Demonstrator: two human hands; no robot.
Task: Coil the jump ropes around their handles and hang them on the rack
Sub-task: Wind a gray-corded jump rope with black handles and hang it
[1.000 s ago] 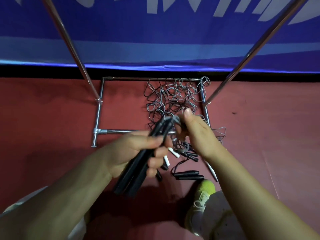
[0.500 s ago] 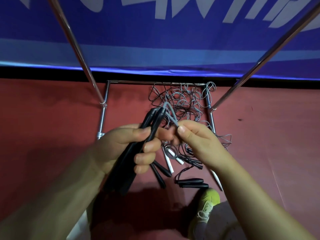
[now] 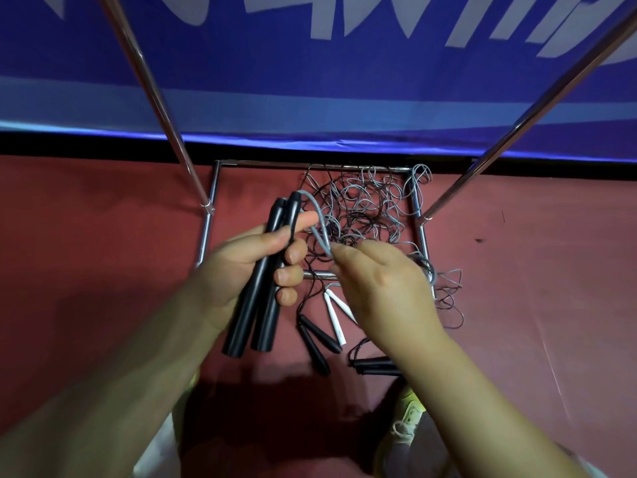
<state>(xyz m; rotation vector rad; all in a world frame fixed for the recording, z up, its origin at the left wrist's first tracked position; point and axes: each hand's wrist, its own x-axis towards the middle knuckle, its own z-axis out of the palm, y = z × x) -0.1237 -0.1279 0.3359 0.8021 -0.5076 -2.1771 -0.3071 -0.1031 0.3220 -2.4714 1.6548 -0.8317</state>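
Since a moment ago, my right hand (image 3: 382, 288) has pulled the grey rope (image 3: 319, 224) nearer, bending it beside the two black handles (image 3: 267, 274) that my left hand (image 3: 248, 267) grips upright. Right fingers pinch it; coiling only begins. Rope tangle (image 3: 365, 208) lies far, inside the rack (image 3: 210, 198) base.

slanted rack poles (image 3: 157, 101) flanking open middle, tangled ropes (image 3: 368, 208) below

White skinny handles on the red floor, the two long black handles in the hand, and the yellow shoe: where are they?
White skinny handles (image 3: 334, 313): head view, middle of one.
Two long black handles (image 3: 256, 305): head view, lower shafts.
Yellow shoe (image 3: 410, 414): head view, toe.
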